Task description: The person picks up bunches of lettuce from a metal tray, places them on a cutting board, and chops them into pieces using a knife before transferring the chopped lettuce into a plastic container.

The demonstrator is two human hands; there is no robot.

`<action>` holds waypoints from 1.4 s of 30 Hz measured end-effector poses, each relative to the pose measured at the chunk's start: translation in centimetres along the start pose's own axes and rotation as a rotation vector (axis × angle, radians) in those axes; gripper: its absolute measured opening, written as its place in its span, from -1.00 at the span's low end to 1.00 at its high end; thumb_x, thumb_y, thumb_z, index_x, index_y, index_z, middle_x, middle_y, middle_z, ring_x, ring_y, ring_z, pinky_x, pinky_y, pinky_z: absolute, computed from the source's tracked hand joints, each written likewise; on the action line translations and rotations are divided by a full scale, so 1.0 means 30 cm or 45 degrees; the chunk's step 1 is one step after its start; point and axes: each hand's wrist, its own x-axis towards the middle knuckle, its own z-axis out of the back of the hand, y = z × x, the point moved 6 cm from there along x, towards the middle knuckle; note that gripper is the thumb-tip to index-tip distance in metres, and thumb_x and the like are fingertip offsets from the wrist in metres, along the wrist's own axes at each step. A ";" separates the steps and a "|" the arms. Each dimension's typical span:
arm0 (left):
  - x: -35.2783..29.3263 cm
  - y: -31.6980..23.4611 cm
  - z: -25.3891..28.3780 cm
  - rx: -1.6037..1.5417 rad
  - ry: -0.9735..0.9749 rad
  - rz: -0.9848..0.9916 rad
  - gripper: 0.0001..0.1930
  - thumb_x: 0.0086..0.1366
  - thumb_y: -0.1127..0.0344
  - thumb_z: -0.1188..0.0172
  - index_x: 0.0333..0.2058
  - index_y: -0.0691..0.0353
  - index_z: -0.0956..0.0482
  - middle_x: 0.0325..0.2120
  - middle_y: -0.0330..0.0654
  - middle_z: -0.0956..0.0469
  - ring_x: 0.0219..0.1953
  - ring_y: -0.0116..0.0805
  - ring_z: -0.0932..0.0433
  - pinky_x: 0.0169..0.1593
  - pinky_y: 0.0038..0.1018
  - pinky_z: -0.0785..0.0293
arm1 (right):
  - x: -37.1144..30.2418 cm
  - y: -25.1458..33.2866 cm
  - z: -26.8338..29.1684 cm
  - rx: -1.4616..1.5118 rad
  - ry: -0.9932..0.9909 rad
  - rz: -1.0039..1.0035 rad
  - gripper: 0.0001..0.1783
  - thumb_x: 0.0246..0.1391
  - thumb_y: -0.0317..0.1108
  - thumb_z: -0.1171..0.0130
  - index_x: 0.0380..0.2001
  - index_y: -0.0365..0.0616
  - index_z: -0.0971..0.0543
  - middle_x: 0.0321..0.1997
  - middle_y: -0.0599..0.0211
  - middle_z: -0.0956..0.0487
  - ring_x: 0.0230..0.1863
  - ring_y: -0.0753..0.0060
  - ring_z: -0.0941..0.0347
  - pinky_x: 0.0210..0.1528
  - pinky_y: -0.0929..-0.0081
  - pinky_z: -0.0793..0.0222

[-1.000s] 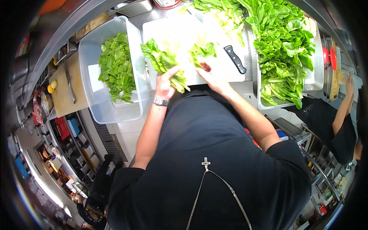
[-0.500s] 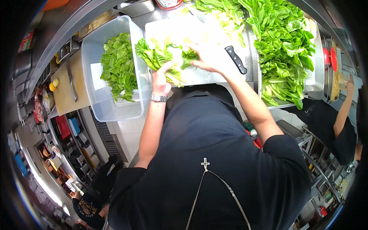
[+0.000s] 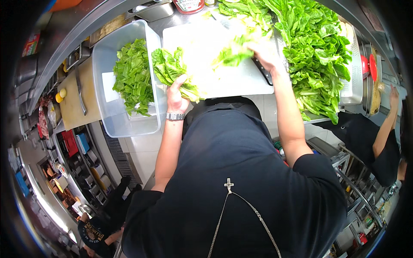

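Note:
My left hand [image 3: 177,95] grips a bunch of lettuce leaves [image 3: 168,65] at the left edge of the white cutting board [image 3: 241,82]. Above the board's right half, my right hand [image 3: 266,60] pinches a lettuce leaf [image 3: 234,53], which is smeared by motion. Under and beside that hand lies a knife [image 3: 263,72] with a black riveted handle; its blade is lost in glare. To the left, a clear plastic tub [image 3: 140,124] contains cut lettuce [image 3: 134,77]. More lettuce [image 3: 247,23] rests at the board's far right.
A big heap of whole-leaf lettuce [image 3: 316,56] fills a perforated tray [image 3: 353,88] on the right. Behind the board stand a red-capped container [image 3: 189,5] and a steel pan [image 3: 157,10]. A co-worker's arm [image 3: 387,124] shows at far right, another person [image 3: 99,232] at lower left.
My right hand has moved right, from beside the left hand to over the knife handle, carrying a lettuce leaf. The left hand stays almost in place with its bunch.

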 end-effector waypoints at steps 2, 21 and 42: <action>0.002 -0.002 0.007 0.009 0.007 0.024 -0.67 0.31 0.40 -0.19 0.03 0.30 -0.51 -0.16 -0.14 -0.63 -0.17 -0.27 -0.64 -0.05 -0.28 -0.60 | 0.043 0.000 0.025 0.643 -0.001 0.009 -0.35 0.01 -0.14 -0.32 0.19 -0.04 -0.47 -0.11 0.25 -0.57 -0.09 0.38 -0.45 0.09 0.45 -0.32; 0.061 0.107 0.003 -0.386 0.107 0.192 -0.66 0.33 0.35 -0.15 0.06 0.27 -0.48 -0.12 -0.14 -0.63 -0.09 -0.21 -0.62 0.04 -0.19 -0.56 | -0.103 -0.137 -0.357 -0.576 -0.120 0.050 -0.71 0.04 -0.11 -0.34 -0.34 -0.10 -0.60 -0.41 0.26 -0.53 -0.37 0.35 -0.48 -0.24 0.36 -0.43; 0.031 0.092 -0.290 -0.026 0.366 0.084 -0.33 0.51 -0.19 0.28 0.34 0.22 -0.15 0.26 -0.15 -0.34 0.26 -0.28 -0.34 0.32 -0.27 -0.28 | -0.202 0.065 -0.374 -1.002 0.069 0.398 0.06 -0.26 0.43 -0.31 0.11 -0.27 -0.47 0.05 -0.13 -0.49 0.06 -0.08 -0.42 0.16 0.03 -0.28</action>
